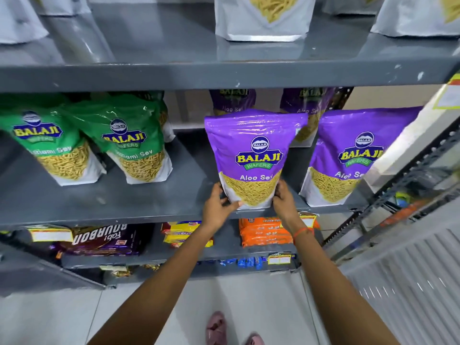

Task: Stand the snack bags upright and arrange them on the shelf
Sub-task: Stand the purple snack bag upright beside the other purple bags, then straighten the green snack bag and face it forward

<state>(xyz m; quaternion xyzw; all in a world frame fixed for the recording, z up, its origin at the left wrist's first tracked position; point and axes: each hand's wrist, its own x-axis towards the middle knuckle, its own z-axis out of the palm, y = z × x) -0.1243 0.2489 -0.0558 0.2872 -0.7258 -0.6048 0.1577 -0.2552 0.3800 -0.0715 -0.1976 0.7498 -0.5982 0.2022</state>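
Note:
A purple Aloo Sev bag [254,150] stands upright at the front edge of the grey middle shelf [139,195]. My left hand [219,207] grips its lower left corner and my right hand [283,200] grips its lower right corner. A second purple bag [353,155] stands upright to its right. Two more purple bags [232,100] stand behind, partly hidden. Two green sev bags [134,150] stand upright on the left of the same shelf.
White bags [263,18] stand on the upper shelf. Biscuit packs [263,232] lie on the lower shelf. A metal rack [398,202] and a white corrugated panel [410,282] stand to the right. My pink sandals [216,329] are on the tiled floor.

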